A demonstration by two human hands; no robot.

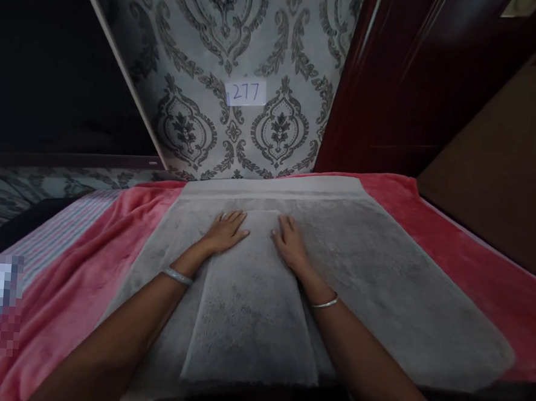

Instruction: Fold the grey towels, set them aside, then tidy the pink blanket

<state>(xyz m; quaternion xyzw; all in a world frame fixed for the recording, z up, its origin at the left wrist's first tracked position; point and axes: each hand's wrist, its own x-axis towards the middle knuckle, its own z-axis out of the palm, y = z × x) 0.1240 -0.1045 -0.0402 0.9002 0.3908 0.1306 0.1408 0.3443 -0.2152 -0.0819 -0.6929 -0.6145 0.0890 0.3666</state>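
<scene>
Hands lie flat and open on a grey towel [381,274] that is spread over a bed covered by a pink blanket [473,261]. The left hand [225,231] rests palm down with fingers stretched toward the far edge of the bed, and the right hand [289,243] lies just beside it in the same way, neither gripping anything. Between and under them a folded strip of the towel [249,320] runs from the near edge of the bed up toward the middle, its far end under the fingertips of both hands. Each wrist carries a thin silver bangle [177,275]. The towel's far hem lies close to the far edge of the bed, against a wall with grey patterned wallpaper [204,57], where a small white label reading 277 [246,92] is stuck. A striped cloth [61,230] shows at the left edge of the bed beside the blanket. A dark red door [392,93] stands beyond the far right corner.
</scene>
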